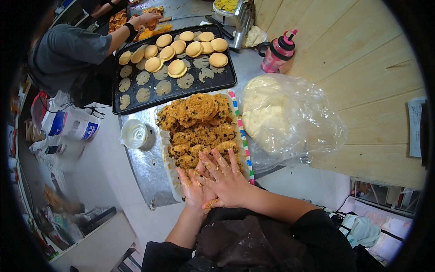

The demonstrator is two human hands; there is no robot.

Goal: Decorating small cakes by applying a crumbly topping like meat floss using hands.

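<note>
My left hand (194, 191) is palm up over the near end of a white tray (169, 178). My right hand (228, 185) lies across it, fingers spread, and the two touch. Neither appears to hold anything, and orange-brown crumbs cling to the fingers. Beyond the fingertips, buns coated in floss with dark seaweed-like flecks (204, 132) fill the tray in rows, some piled at the far end. Part of the nearest row is hidden by my hands. A colourful striped edge (242, 134) runs along the tray's right side.
Left of the tray stands a white cup (134, 134). Behind is a black baking tray (209, 87) with round filled cakes (177, 68). At right lie dough in a plastic bag (268, 108) and a pink bottle (278, 52). A co-worker's arm (119, 39) reaches in at upper left, near a knife (183, 17).
</note>
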